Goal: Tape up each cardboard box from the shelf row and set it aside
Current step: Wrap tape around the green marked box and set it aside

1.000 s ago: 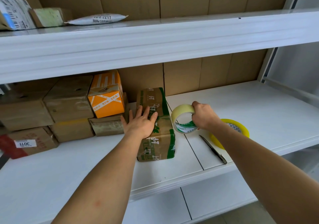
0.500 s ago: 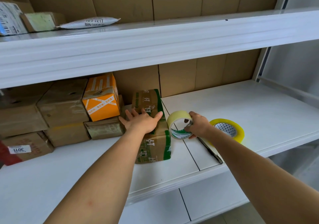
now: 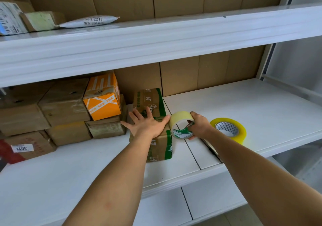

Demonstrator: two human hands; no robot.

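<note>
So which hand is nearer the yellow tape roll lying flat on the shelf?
Right. The right hand grips the pale tape roll just left of the yellow roll, not touching it. The left hand lies flat on the green-striped box, farther left.

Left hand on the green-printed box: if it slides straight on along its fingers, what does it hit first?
Likely nothing soon. The left hand lies flat on the green-printed box, fingers pointing toward the cardboard back panel. It would run along the box top, then probably meet that panel; depth is unclear.

Stacked boxes [image 3: 66,110] left; shelf [image 3: 252,107] right.
</note>
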